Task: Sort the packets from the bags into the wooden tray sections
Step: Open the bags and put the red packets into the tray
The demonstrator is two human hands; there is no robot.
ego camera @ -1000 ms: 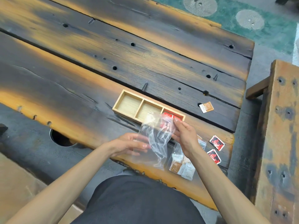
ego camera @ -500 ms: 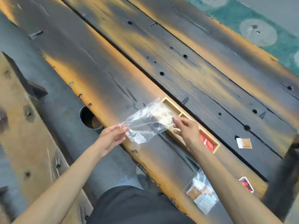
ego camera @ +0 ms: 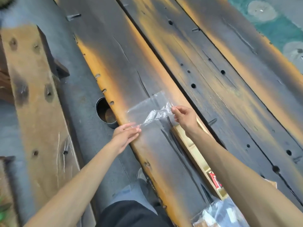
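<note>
An empty clear bag (ego camera: 152, 110) is held taut above the plank table (ego camera: 205, 66), pinched by the left hand (ego camera: 127, 133) and right hand (ego camera: 185, 116). The wooden tray (ego camera: 199, 157) is partly hidden under the right forearm; red packets (ego camera: 215, 181) are seen in its nearest section.

Head view, single wide-angle camera: worn on the person's head, facing forward and steeply down, close over the near edge of the plank table (ego camera: 188, 66), which crosses the frame from upper left to lower right. Both forearms enter from the bottom edge. Bench (ego camera: 37, 99) at left; floor at upper right.
</note>
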